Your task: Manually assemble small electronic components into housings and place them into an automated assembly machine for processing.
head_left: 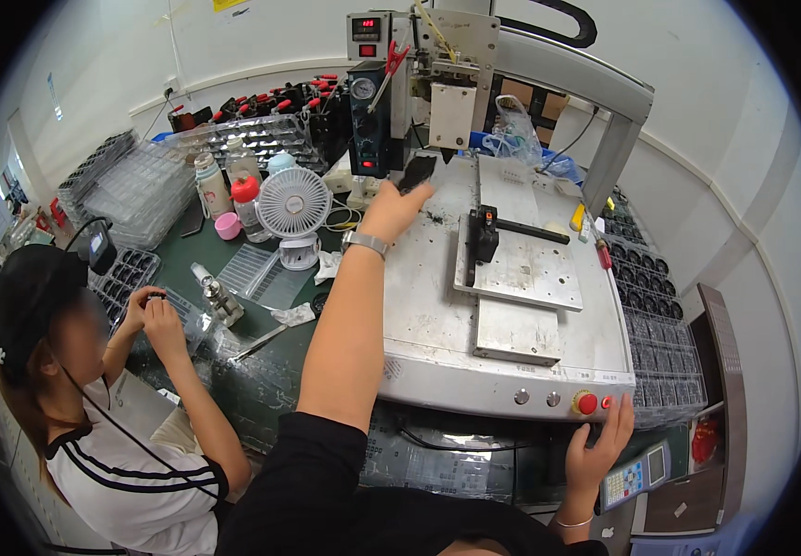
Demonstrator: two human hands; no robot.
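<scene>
My left hand point(397, 213) reaches to the far left of the machine's metal bed point(423, 306). Its thumb and fingers close at the near end of a dark cloth-like piece point(419, 170); the exact contact is partly hidden. Black crumbs lie beside the thumb. My right hand point(601, 449), fingers stretched out and holding nothing, is at the front panel by a small red-lit button point(607, 402), right of a red mushroom-shaped button point(585, 403). On the bed, a black part point(485, 234) sits upright in a fixture on a metal plate point(521, 273).
The machine head point(452, 116) hangs just beyond my left hand. A white fan point(296, 204) and bottles stand left. A co-worker point(132, 435) sits there, both hands raised around a small part. Trays of black parts point(655, 306) and a keypad controller point(637, 477) lie right.
</scene>
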